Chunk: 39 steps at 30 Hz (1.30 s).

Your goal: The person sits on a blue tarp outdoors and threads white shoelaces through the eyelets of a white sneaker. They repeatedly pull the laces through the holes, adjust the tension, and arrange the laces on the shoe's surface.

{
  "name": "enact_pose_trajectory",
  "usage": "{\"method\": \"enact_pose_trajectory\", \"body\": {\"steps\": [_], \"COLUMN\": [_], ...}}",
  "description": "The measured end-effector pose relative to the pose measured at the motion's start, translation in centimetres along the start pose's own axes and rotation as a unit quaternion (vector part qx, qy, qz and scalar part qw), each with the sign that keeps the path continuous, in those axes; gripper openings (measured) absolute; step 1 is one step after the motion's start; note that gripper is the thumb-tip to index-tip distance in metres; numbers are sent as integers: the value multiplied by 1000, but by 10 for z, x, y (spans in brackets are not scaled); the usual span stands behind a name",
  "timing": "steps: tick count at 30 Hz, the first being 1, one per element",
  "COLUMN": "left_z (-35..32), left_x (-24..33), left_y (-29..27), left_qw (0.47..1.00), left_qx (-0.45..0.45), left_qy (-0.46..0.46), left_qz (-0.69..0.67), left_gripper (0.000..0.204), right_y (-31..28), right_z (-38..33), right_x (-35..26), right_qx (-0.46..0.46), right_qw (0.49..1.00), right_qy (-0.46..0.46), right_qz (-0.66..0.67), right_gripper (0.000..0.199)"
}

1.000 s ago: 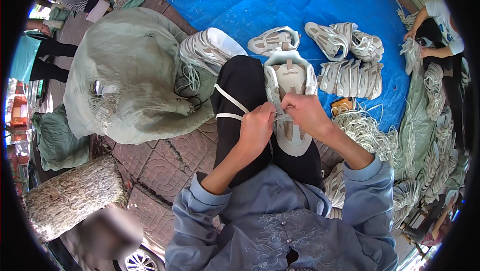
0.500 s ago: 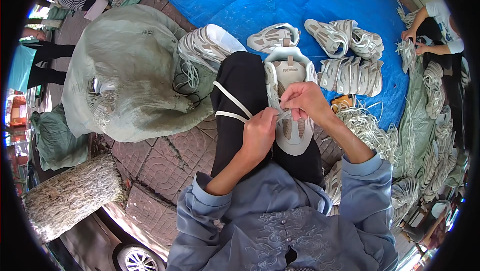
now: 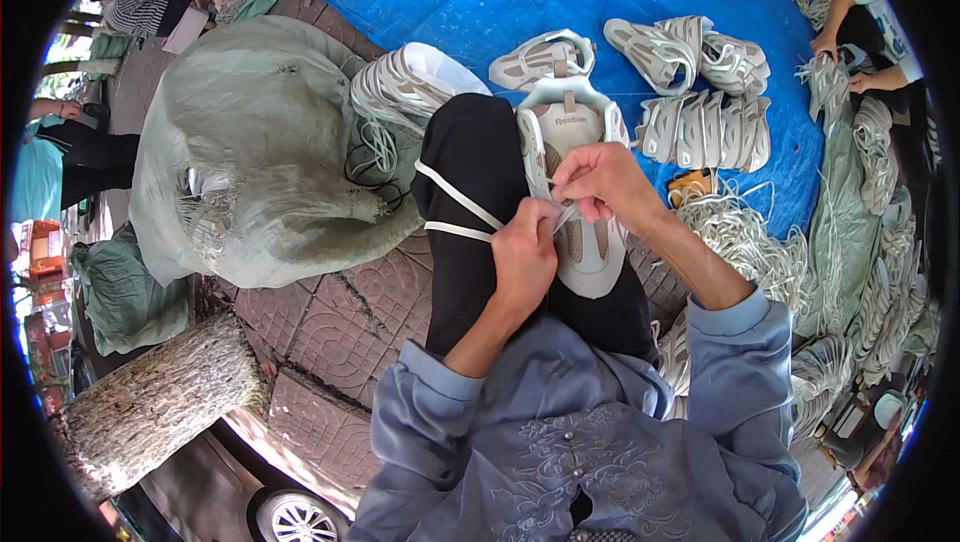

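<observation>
- Fingers: thumb and forefinger of your left hand [image 3: 527, 257] and right hand [image 3: 608, 180] look pinched closed on a flat off-white lace [image 3: 458, 231]; its tip is hidden.
- The pale-grey, beige-panelled mesh sneaker [image 3: 588, 260] lies on your right thigh in black trousers [image 3: 602, 314], toe towards you.
- Best hold the lace flat, brace the sneaker's edge, and mind that the slack across your left leg doesn't twist.
- One short printed word crosses the padded beige tongue [image 3: 574, 135].
- On the blue plastic sheet [image 3: 480, 2] beyond, similar shoes [image 3: 705, 130] show no readable markings.
</observation>
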<state>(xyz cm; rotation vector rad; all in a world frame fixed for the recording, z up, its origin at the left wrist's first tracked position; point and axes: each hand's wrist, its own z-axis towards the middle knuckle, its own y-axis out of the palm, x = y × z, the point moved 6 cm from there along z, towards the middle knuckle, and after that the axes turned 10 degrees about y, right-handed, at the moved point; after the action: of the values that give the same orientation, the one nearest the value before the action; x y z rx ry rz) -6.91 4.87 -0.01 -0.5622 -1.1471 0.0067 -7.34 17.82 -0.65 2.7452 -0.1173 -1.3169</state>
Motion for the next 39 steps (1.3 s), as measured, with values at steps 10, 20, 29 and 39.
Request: {"method": "enact_pose_trajectory", "body": {"steps": [10,20,29,39], "left_z": [1,-1,-6,-2], "left_x": [7,10,-13,2], "left_y": [-3,4,6,8], "left_qw": [996,993,962,1000], "left_qx": [21,26,24,1], "left_qy": [59,93,-207,-5], "left_qz": [71,71,-176,26], "left_gripper": [9,9,6,11], "right_y": [1,0,-6,-4], "right_z": [-3,-1,0,-3], "right_x": [-5,-6,-3,-5], "right_qx": [-1,-9,-10,-2], "right_qw": [999,1000,999,996], "right_qy": [1,12,7,-40], "right_qz": [-33,-23,-45,-82], "right_gripper": [5,6,10,10]}}
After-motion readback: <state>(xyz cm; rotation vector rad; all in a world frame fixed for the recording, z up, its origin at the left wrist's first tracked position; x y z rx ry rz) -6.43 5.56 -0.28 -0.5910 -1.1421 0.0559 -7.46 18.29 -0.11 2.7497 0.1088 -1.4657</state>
